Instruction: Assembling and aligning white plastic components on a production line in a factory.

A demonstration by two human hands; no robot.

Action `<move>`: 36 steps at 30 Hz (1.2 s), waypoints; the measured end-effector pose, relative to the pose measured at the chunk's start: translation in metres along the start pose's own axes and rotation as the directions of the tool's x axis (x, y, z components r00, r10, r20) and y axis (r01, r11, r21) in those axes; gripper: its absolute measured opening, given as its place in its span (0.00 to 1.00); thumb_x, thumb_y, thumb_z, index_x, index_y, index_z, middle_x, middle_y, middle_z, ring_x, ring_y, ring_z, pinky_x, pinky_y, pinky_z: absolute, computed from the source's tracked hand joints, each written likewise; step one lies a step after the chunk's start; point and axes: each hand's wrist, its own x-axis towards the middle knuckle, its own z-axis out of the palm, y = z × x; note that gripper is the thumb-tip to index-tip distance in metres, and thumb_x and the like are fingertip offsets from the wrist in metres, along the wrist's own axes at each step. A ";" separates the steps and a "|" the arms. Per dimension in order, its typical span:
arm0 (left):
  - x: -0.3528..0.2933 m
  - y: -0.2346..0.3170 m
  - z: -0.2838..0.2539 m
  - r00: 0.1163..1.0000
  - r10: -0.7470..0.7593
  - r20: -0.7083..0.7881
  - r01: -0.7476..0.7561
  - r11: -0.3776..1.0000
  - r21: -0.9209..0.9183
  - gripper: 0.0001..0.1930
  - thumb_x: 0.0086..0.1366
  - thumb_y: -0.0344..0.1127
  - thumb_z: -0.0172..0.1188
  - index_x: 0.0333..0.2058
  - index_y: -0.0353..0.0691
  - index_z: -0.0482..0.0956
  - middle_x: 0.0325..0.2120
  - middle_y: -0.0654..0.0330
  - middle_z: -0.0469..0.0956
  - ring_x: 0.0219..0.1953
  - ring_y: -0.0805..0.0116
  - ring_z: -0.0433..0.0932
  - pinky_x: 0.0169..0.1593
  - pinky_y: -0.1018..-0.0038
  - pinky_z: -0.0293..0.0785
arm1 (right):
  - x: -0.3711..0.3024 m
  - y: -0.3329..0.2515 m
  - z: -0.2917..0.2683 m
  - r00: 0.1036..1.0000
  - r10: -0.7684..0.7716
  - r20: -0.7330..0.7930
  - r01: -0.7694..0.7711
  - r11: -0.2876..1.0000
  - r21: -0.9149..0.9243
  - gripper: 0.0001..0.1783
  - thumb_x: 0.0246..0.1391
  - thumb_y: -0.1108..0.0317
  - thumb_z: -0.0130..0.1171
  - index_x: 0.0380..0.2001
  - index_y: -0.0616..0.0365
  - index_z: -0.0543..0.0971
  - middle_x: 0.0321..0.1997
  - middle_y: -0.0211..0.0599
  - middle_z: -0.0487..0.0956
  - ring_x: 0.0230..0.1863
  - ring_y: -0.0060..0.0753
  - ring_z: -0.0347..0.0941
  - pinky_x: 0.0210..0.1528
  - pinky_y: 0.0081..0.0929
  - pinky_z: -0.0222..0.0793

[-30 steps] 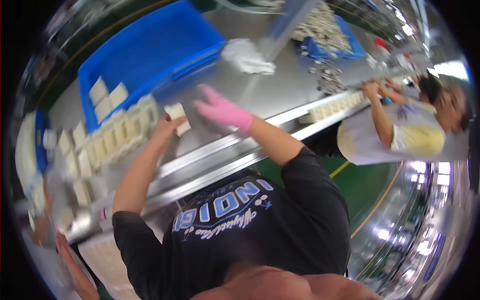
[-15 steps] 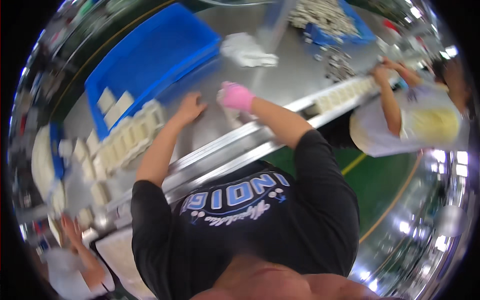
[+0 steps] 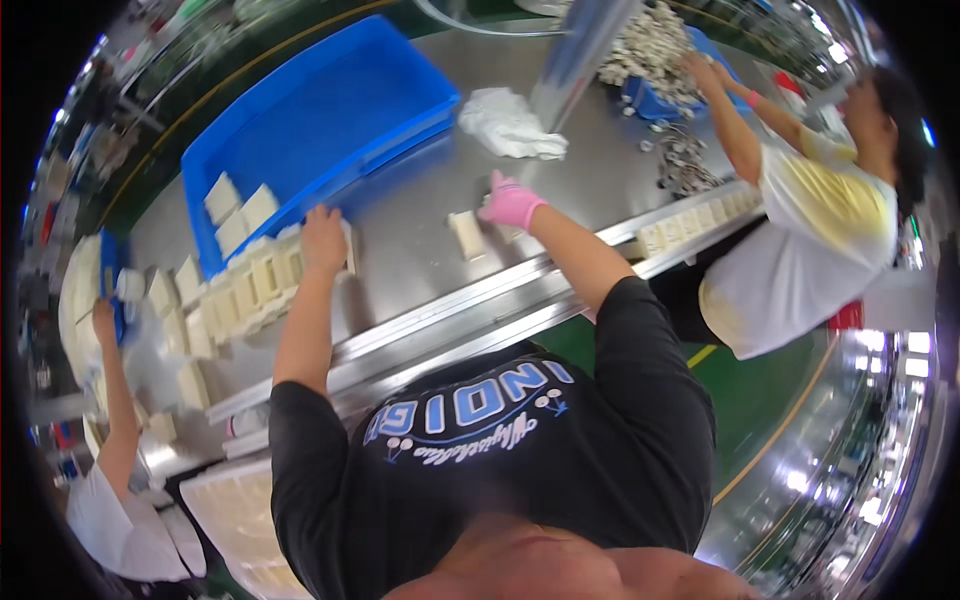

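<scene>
My bare left hand [image 3: 323,242] is at the right end of a row of cream rectangular pieces [image 3: 245,292], beside the blue bin. Its fingers bend down over the pieces; what lies between them is hidden. My right hand [image 3: 513,206], in a pink glove, is low over the steel table with its fingers drawn together. A bit of cream shows under that palm, too covered to name. Just left of the glove, a single cream block [image 3: 466,236] rests on the metal, apart from the fingers.
A large blue bin [image 3: 320,110] holds several cream blocks at its near left corner. White cloth [image 3: 510,125] lies beside a metal post [image 3: 585,65]. At right, a person [image 3: 800,220] reaches into a pile of small pale parts [image 3: 650,50]. Another person's arm [image 3: 118,400] is at left.
My left hand has moved left from the bare table onto the row of cream pieces. My right hand has shifted slightly right; the cream block now lies beside it. The person at right reaches farther out.
</scene>
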 end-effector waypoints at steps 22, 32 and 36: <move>0.011 0.091 -0.068 0.798 -0.235 0.554 0.530 -0.162 -0.832 0.12 0.58 0.41 0.47 0.28 0.38 0.72 0.17 0.64 0.68 0.21 0.74 0.68 0.24 0.76 0.65 | -0.082 -0.037 -0.078 0.910 -0.387 0.152 0.094 0.548 0.831 0.15 0.45 0.60 0.51 0.31 0.62 0.70 0.20 0.33 0.71 0.20 0.21 0.67 0.20 0.17 0.60; -0.022 0.151 -0.070 0.919 -0.081 0.386 0.380 -0.081 -0.921 0.15 0.64 0.46 0.37 0.44 0.44 0.56 0.37 0.57 0.66 0.34 0.67 0.72 0.25 0.72 0.75 | -0.083 -0.082 -0.026 0.825 -0.355 -0.439 0.515 0.792 0.327 0.12 0.47 0.67 0.50 0.33 0.63 0.69 0.18 0.36 0.72 0.16 0.24 0.68 0.19 0.23 0.62; -0.020 0.150 -0.070 0.948 -0.063 0.311 0.270 -0.354 -0.895 0.16 0.65 0.45 0.34 0.46 0.44 0.56 0.38 0.58 0.66 0.36 0.68 0.72 0.29 0.71 0.75 | -0.100 -0.096 -0.033 0.772 -0.283 -0.569 0.564 0.717 0.409 0.19 0.46 0.72 0.52 0.43 0.61 0.63 0.16 0.36 0.68 0.16 0.27 0.66 0.19 0.23 0.61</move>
